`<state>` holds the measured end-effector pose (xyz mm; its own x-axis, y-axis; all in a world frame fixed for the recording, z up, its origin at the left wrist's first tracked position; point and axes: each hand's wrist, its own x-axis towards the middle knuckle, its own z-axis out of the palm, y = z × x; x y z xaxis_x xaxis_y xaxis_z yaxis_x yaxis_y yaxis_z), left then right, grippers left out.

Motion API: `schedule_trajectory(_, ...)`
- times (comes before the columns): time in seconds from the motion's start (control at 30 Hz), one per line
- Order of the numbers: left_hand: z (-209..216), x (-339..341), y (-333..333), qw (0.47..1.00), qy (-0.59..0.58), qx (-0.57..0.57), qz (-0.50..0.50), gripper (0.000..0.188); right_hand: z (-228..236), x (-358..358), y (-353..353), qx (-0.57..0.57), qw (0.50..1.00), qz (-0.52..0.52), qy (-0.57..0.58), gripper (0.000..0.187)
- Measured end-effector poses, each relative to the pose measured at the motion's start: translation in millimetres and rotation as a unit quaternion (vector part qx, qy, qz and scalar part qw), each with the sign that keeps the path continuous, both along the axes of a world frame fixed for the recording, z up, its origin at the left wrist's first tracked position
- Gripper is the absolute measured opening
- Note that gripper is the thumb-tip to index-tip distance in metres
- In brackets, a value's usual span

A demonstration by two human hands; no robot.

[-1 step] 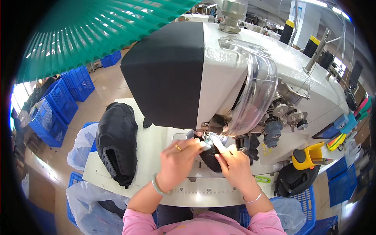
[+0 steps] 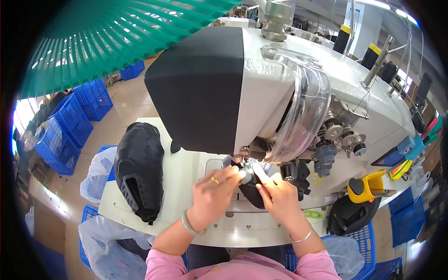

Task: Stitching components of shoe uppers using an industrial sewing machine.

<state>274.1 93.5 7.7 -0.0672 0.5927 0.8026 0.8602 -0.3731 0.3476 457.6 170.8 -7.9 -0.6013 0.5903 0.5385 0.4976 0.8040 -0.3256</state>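
Observation:
At the needle area of a sewing machine [image 2: 196, 88], both my hands are on a small black fabric piece [image 2: 252, 195], partly hidden by the fingers. My left hand [image 2: 215, 190], with a gold ring and a bangle, is closed, its fingertips pinching the piece's left edge beside the presser foot. My right hand [image 2: 279, 196] grips the piece's right side between thumb and bent fingers. Its index finger points forward along the piece, close to the needle. More black material [image 2: 302, 179] lies just right of the right hand, under the machine arm.
Nested black shoe uppers [image 2: 139, 172] lie on the left of the white table [image 2: 186, 233]. At right are green thread snips [image 2: 312, 214], a yellow holder [image 2: 367, 185] and another black upper [image 2: 353, 214]. Blue crates [image 2: 58, 144] flank the table; a green ribbed shade [image 2: 112, 42] hangs upper left.
My left hand has shifted very slightly, its wrist turning a little. My right hand stays nearly in place on the black fabric piece.

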Motion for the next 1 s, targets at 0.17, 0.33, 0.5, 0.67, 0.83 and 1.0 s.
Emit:
schedule_trajectory(0.17,-3,-1,-3,0.995,0.096,0.035,-0.001,0.034,1,-4,0,0.019,1.0,0.012,0.017,0.015)
schedule_trajectory(0.33,-5,-6,-2,0.992,0.122,0.029,-0.006,0.036,-3,-9,-5,0.023,0.999,0.005,0.042,0.044)
schedule_trajectory(0.5,-5,-7,0,0.989,0.149,0.014,-0.007,0.036,-7,-11,-6,0.025,0.999,-0.014,0.042,0.046)
schedule_trajectory(0.67,-5,-10,6,0.991,0.128,0.04,-0.023,0.036,-10,-14,-8,0.028,0.998,-0.021,0.043,0.048)
schedule_trajectory(0.83,-2,-22,13,0.994,0.084,0.047,-0.061,0.029,-7,-14,-9,0.016,1.0,-0.012,0.01,0.051)
schedule_trajectory(1.0,-3,-24,15,0.993,-0.085,-0.028,-0.078,0.025,-1,-16,-14,0.014,0.999,-0.033,-0.024,0.05)
